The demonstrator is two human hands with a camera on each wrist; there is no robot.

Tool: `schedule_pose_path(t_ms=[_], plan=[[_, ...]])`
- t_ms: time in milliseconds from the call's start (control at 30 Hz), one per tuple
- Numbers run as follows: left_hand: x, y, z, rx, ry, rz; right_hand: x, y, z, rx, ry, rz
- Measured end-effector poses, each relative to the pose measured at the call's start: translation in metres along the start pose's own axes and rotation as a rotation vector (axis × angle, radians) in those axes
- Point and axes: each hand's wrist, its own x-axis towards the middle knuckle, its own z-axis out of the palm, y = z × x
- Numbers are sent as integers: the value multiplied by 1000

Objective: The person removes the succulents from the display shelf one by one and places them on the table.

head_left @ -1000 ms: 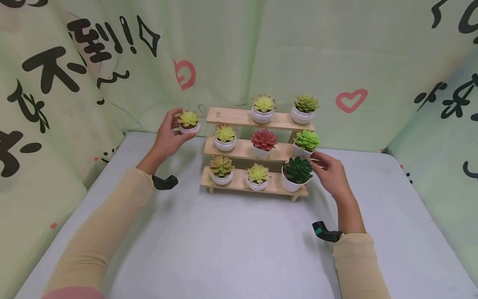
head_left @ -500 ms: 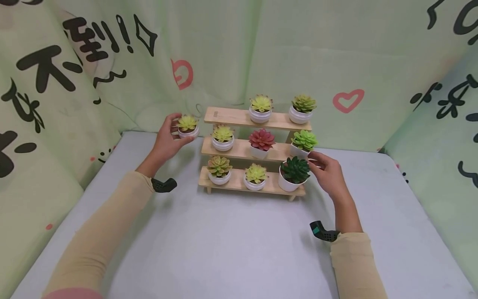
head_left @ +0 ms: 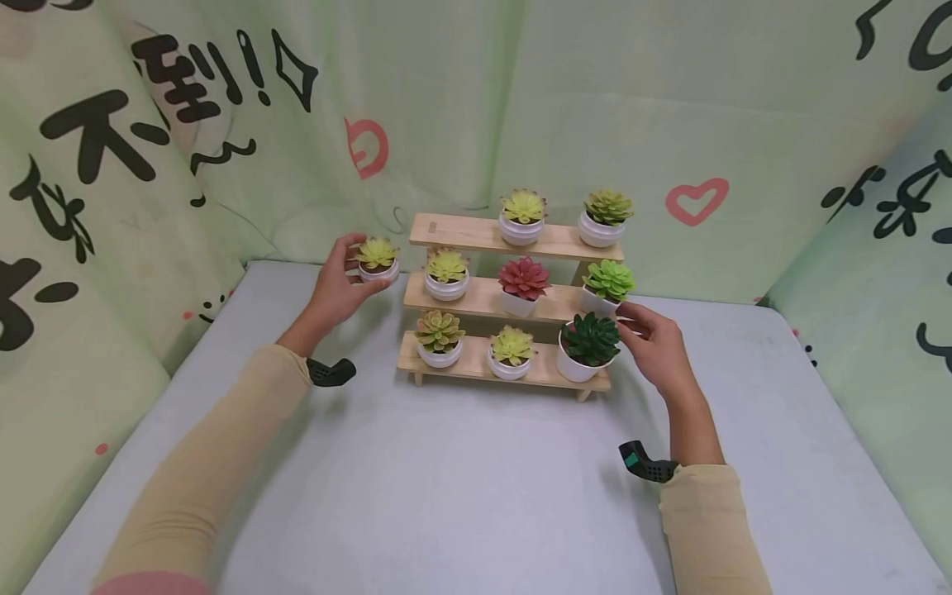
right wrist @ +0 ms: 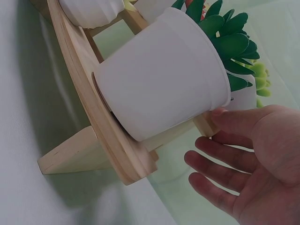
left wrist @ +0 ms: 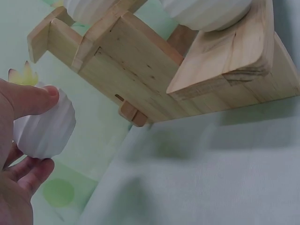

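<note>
Pale green curtains with black lettering surround a whitish table; on it rests your three-tier wooden stand, probably light, so a push at one end could shift it and topple its pots; your right hand is at its right end, thumb and index finger close about the end of the middle shelf, the others loosely spread, though you cannot tell from these views whether they pinch the wood; your left hand is raised left of the stand, thumb and fingers only a small pot's width apart and gripping one; the dark green succulent, in its larger white pot on the bottom shelf, is just beside your right thumb, so a careless withdrawal could nudge it over; the bright green succulent above runs the same risk; the pale yellow-green succulent in your left hand is clear of the table, near the stand but apart; its ribbed pot could roll out of a slack grip, or, swung rightward too low, clip a shelf end
</note>
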Motion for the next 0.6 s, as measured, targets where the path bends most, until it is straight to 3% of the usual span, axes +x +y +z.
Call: schedule_pose_path(t_ms=[600], plan=[[2,-17,6,20,-22,-37,-1,-1,-1,0,-1,-1]])
